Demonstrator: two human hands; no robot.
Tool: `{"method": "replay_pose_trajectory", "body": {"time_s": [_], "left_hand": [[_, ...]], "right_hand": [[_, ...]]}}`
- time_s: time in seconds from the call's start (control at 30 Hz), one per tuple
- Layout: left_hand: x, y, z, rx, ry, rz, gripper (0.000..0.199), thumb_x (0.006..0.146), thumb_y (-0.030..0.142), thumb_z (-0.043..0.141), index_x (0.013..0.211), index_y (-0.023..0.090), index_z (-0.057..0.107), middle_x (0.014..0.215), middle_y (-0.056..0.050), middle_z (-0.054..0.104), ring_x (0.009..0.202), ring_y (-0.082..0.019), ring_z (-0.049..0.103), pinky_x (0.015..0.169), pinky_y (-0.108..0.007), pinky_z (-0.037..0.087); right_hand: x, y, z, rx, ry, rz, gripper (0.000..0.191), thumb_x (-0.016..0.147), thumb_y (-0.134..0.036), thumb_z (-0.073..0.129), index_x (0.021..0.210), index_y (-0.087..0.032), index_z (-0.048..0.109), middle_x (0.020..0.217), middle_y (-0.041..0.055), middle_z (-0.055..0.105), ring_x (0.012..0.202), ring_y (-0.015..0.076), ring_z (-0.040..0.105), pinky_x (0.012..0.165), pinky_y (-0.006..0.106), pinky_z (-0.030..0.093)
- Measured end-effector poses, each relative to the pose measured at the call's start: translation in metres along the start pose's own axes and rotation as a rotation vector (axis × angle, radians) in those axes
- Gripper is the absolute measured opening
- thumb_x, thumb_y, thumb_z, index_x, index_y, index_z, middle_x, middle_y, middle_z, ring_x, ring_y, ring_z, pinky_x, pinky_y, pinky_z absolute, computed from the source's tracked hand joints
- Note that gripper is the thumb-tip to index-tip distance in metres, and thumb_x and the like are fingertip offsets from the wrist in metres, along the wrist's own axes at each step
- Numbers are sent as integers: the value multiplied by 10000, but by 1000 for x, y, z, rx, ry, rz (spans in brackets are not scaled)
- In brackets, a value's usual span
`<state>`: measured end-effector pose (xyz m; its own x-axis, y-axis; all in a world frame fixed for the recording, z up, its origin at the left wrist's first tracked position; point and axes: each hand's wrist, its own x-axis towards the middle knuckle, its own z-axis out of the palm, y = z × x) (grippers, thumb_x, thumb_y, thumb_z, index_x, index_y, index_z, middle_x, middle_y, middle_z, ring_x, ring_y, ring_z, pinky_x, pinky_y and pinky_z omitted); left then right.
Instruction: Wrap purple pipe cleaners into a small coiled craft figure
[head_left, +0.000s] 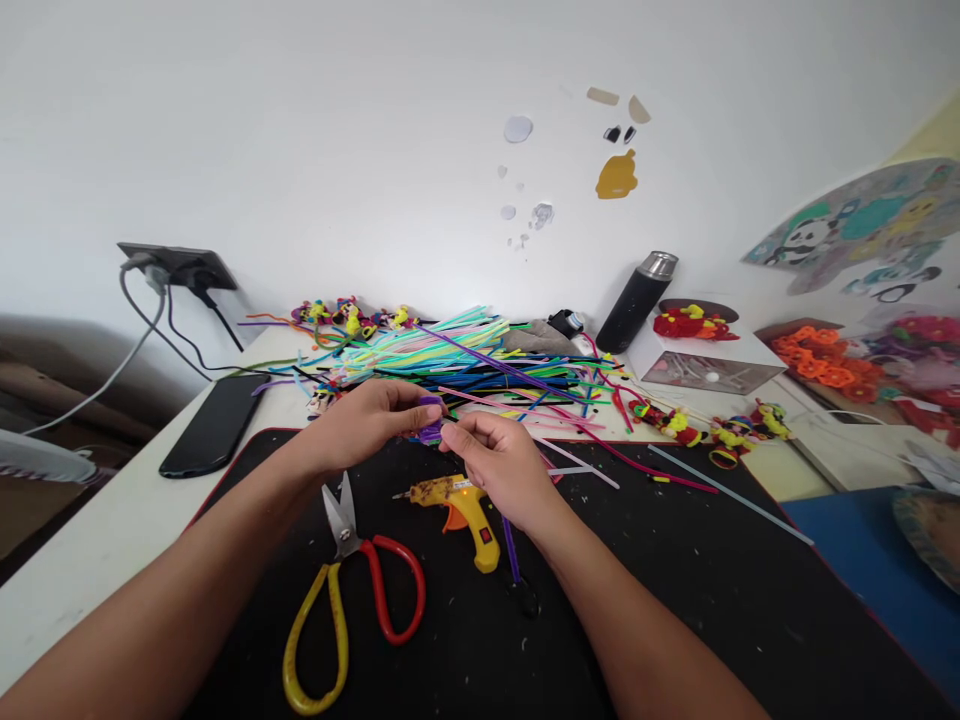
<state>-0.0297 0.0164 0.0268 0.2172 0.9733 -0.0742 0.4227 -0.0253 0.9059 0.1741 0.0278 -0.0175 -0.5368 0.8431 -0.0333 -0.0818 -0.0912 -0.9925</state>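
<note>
My left hand (pixel 375 420) pinches a small folded purple pipe cleaner piece (pixel 430 424) above the black mat. Close against it, my right hand (pixel 499 460) has thumb and forefinger pressed together at the piece's edge; the exact grip is partly hidden. Under my hands lies a yellow hot glue gun (pixel 469 510) with an orange trigger, its nozzle to the left. Scissors (pixel 345 545) with one yellow and one red handle rest nearer me, blades slightly apart. Below my right hand a purple stem (pixel 511 550) ends by a black loop (pixel 527 597).
A heap of coloured pipe cleaners (pixel 465 350) spreads along the wall. A phone (pixel 214 425) lies left, below a power socket (pixel 180 265) with cables. To the right are a black flask (pixel 637 302), a white box (pixel 705 365) and small pipe cleaner figures (pixel 727 435).
</note>
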Motion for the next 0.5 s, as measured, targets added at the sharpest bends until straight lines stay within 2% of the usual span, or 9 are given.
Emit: {"method": "replay_pose_trajectory", "body": {"time_s": [0.27, 0.5], "left_hand": [[1, -10, -5, -77, -18, -31, 401, 837, 581, 769, 772, 186, 777, 699, -10, 633, 664, -168, 503, 624, -271, 378], [4, -18, -1, -347, -47, -51, 425, 818, 569, 828, 836, 144, 813, 782, -65, 712, 692, -165, 535, 636, -274, 415]], "right_hand": [[1, 2, -1, -1, 11, 4, 434, 835, -623, 766, 782, -202, 676, 499, -86, 402, 460, 108, 342, 479, 270, 231], [1, 2, -1, 13, 23, -10, 422, 838, -603, 766, 780, -194, 680, 506, -84, 417, 455, 101, 332, 471, 272, 219]]}}
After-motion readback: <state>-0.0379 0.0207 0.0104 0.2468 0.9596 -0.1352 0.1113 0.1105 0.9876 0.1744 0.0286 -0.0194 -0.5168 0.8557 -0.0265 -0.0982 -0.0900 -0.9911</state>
